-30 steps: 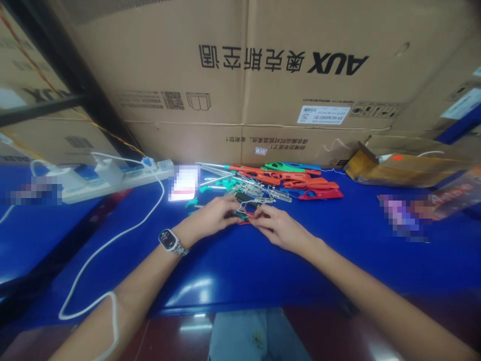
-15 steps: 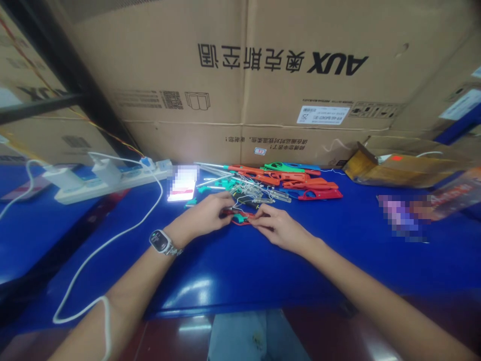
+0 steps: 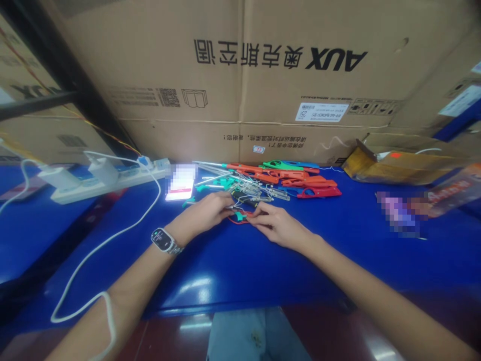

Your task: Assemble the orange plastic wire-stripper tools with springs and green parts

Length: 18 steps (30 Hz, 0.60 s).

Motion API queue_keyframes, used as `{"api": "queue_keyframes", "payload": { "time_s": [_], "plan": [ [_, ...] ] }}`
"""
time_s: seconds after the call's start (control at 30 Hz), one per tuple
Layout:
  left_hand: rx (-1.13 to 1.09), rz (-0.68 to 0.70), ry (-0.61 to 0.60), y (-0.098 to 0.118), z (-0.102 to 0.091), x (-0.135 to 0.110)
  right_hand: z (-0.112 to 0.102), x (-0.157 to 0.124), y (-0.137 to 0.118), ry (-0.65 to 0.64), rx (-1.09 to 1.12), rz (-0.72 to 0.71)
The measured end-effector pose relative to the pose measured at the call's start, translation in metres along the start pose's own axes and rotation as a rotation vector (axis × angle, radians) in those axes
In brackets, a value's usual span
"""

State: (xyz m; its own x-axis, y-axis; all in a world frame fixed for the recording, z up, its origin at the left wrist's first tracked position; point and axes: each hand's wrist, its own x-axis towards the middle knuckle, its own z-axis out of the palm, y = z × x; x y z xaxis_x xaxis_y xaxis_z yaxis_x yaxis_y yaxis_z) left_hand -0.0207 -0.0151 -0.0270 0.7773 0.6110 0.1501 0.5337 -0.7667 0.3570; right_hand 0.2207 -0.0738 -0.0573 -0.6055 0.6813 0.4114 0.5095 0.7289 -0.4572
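Note:
My left hand [image 3: 212,210], with a watch on the wrist, is closed at the left end of a red lighter casing [image 3: 244,222] low on the blue table. My right hand [image 3: 277,224] pinches the casing's right end between thumb and fingers. A small green trigger piece [image 3: 239,216] shows in the casing, and a thin white wire rises beside it. My fingers hide both ends. Just behind lie a black-and-yellow tool handle [image 3: 245,198], a heap of clear wired parts [image 3: 255,188], and green trigger pieces [image 3: 223,181].
Several red and orange lighter casings [image 3: 289,175] and a green casing [image 3: 280,165] lie behind the heap. A lit phone [image 3: 181,183] and a white power strip [image 3: 108,180] are at left, with a white cable. A large cardboard box [image 3: 169,65] stands behind; an open carton [image 3: 402,168] sits right.
The view has shifted slightly. Both hands stay at the red lighter casing, with only small finger movement; the left fingers sit a little differently near the wire.

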Motion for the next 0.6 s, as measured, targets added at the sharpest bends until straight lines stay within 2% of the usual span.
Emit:
{"api": "queue_keyframes", "payload": {
  "time_s": [0.17,0.6],
  "plan": [
    [-0.085,0.065,0.037,-0.0029,0.0006,0.0005,-0.0011,0.0003,-0.0006,-0.009,0.001,0.015],
    [-0.139,0.073,0.036,-0.0034,-0.0006,0.0003,-0.0028,0.0010,-0.0014,-0.030,0.006,0.027]
  ]
}}
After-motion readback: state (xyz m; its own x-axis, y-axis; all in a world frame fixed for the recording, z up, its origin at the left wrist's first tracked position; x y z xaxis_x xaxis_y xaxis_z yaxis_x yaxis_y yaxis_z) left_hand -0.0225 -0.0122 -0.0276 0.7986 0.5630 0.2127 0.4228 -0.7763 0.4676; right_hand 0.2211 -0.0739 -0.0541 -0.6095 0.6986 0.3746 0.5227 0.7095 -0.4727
